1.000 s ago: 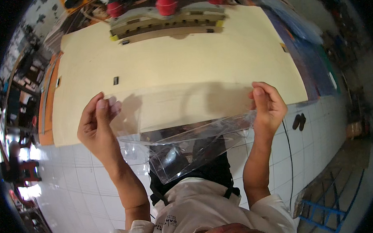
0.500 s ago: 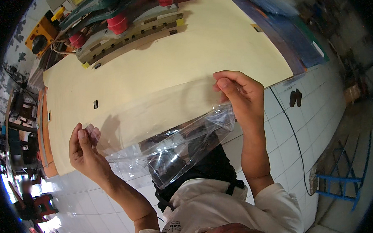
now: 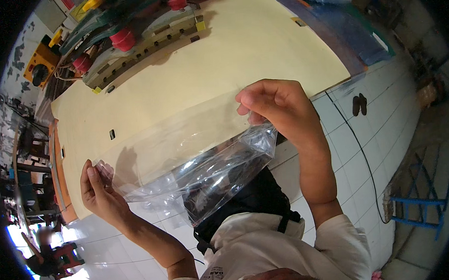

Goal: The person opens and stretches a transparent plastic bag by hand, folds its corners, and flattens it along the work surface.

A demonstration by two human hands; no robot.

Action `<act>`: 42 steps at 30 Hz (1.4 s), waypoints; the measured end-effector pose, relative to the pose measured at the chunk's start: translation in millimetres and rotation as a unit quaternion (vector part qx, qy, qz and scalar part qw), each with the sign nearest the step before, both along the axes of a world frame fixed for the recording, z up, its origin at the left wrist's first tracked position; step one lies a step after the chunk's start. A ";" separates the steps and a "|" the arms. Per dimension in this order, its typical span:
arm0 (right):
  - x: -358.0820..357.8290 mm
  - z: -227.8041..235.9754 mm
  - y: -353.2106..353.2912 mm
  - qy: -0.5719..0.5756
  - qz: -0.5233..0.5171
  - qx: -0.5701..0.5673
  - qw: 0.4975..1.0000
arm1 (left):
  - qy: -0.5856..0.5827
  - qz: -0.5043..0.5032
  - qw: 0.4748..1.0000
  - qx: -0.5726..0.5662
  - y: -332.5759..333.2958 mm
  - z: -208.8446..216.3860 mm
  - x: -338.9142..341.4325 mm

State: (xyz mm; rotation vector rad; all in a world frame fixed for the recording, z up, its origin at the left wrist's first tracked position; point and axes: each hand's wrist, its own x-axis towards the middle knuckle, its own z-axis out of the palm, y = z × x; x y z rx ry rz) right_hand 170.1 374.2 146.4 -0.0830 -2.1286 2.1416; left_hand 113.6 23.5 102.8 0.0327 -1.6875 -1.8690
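Observation:
A transparent plastic sheet is stretched between my hands, its far edge over the near part of a cream-coloured tabletop. Its crumpled near part hangs below the table edge, in front of my dark trousers. My left hand pinches the left end between thumb and fingers, low over the table's near left corner. On the other side, my right hand has the right end pinched between thumb and bent fingertips. A small black piece lies on the tabletop, beyond my left hand.
A machine bar with red knobs spans the tabletop's far left. Behind it sits a yellow control box. To the right, a black cable, a pair of sandals and a blue metal frame are on the floor. Another person is far left.
My right hand has moved a little left, its back turning more upward. My left hand has sunk slightly nearer to me. The sheet has shifted with them, still held at both ends.

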 end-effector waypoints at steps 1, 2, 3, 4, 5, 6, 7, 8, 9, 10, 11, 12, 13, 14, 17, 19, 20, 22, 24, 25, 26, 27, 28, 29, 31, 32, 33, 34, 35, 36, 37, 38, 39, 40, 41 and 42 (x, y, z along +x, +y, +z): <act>-0.1 1.5 1.1 -0.006 0.012 0.007 1.000 | 0.000 -0.001 1.000 -0.003 -2.3 -1.0 0.0; -0.5 2.9 2.4 -0.011 0.025 0.015 1.000 | -0.006 -0.003 1.000 -0.013 -5.4 -2.8 0.0; -0.9 4.6 4.5 -0.011 0.024 0.012 1.000 | -0.012 -0.004 1.000 -0.023 -7.0 -3.4 0.1; -1.9 6.6 7.0 -0.017 0.052 0.025 0.998 | -0.011 -0.005 1.000 -0.026 -6.1 -1.2 0.4; -3.2 7.3 9.3 -0.022 0.080 0.038 0.996 | -0.008 0.002 1.000 -0.015 -4.2 1.8 1.0; -5.3 6.7 11.5 -0.022 0.080 0.036 0.996 | -0.005 0.009 1.000 -0.004 -3.4 3.8 1.2; -7.4 6.1 14.5 -0.014 0.099 0.042 0.994 | -0.004 0.009 1.000 -0.005 -4.0 4.1 1.3; -8.2 5.9 15.9 -0.007 0.117 0.049 0.992 | -0.001 0.005 1.000 -0.002 -5.4 3.4 1.2; -8.2 6.5 15.4 -0.006 0.117 0.048 0.992 | 0.001 0.001 1.000 0.001 -6.7 2.8 0.8; -8.5 7.6 14.3 0.004 0.112 0.051 0.992 | 0.002 0.001 1.000 0.001 -7.8 2.3 0.4; -8.6 8.6 13.7 0.014 0.107 0.054 0.993 | 0.004 -0.001 1.000 0.001 -8.9 1.8 0.0; -8.4 9.6 13.5 0.014 0.108 0.054 0.993 | 0.007 -0.004 1.000 0.002 -9.4 1.6 0.0; -8.0 10.5 13.0 0.016 0.104 0.056 0.993 | 0.007 -0.003 1.000 0.002 -9.3 2.0 0.2; -7.7 11.1 12.5 0.017 0.100 0.057 0.993 | 0.006 -0.001 1.000 0.002 -8.8 2.6 0.5; -7.6 11.5 11.3 0.011 0.102 0.045 0.994 | 0.012 -0.006 1.000 -0.002 -12.1 1.0 0.3; -8.7 11.4 10.3 0.013 0.105 0.046 0.993 | 0.019 -0.012 1.000 -0.006 -13.2 0.9 0.4; -9.4 11.2 9.9 0.014 0.107 0.047 0.993 | 0.017 -0.010 1.000 -0.004 -12.0 2.0 0.9; -11.3 8.8 9.5 0.014 0.109 0.041 0.993 | 0.015 -0.007 1.000 -0.001 -9.5 3.7 1.6; -13.0 6.9 8.6 0.015 0.111 0.035 0.993 | 0.018 -0.003 1.000 0.005 -7.4 4.7 1.7; -13.6 6.3 8.0 0.009 0.107 0.023 0.994 | 0.018 -0.002 1.000 0.006 -7.2 4.7 1.9; -14.0 6.2 7.3 0.004 0.104 0.012 0.995 | 0.018 -0.001 1.000 0.005 -7.2 4.6 1.9; -14.2 6.8 6.7 0.004 0.104 0.013 0.994 | 0.018 -0.001 1.000 0.003 -7.2 4.5 1.9; -14.0 7.8 6.1 0.001 0.103 0.003 0.995 | 0.018 0.000 1.000 0.004 -6.8 4.6 2.0; -13.7 8.5 5.6 -0.002 0.100 -0.007 0.995 | 0.021 -0.007 1.000 0.008 -6.3 4.9 1.9; -13.9 7.1 4.6 -0.002 0.094 -0.021 0.995 | 0.024 -0.012 1.000 0.012 -6.9 4.9 1.6; -14.2 6.6 4.0 -0.002 0.088 -0.035 0.995 | 0.027 -0.020 0.999 0.014 -8.2 4.8 1.2; -14.2 6.8 3.8 -0.002 0.089 -0.035 0.995 | 0.030 -0.028 0.999 0.017 -9.1 4.9 0.8; -14.5 6.8 2.7 -0.006 0.091 -0.047 0.995 | 0.031 -0.025 0.999 0.017 -11.2 4.3 1.0; -14.9 6.8 1.5 -0.009 0.093 -0.059 0.994 | 0.028 -0.024 0.999 0.021 -13.2 3.9 1.2; -15.3 5.8 0.1 -0.009 0.095 -0.058 0.994 | 0.025 -0.023 0.999 0.025 -14.8 3.7 1.4; -15.0 4.6 0.2 -0.006 0.096 -0.082 0.992 | 0.026 -0.022 0.999 0.026 -13.7 4.4 1.0; -14.6 4.0 0.2 -0.002 0.096 -0.105 0.990 | 0.029 -0.022 0.999 0.029 -11.8 5.7 0.8; -13.6 4.3 0.4 -0.002 0.097 -0.104 0.990 | 0.032 -0.021 0.999 0.032 -10.9 6.3 0.8; -12.5 4.7 0.6 -0.012 0.092 -0.111 0.989 | 0.033 -0.020 0.999 0.032 -12.0 6.5 0.8; -12.0 5.1 0.4 -0.022 0.086 -0.118 0.989 | 0.030 -0.026 0.999 0.033 -13.7 6.5 0.6; -12.1 5.3 0.0 -0.021 0.088 -0.117 0.989 | 0.027 -0.033 0.999 0.034 -14.9 6.5 0.6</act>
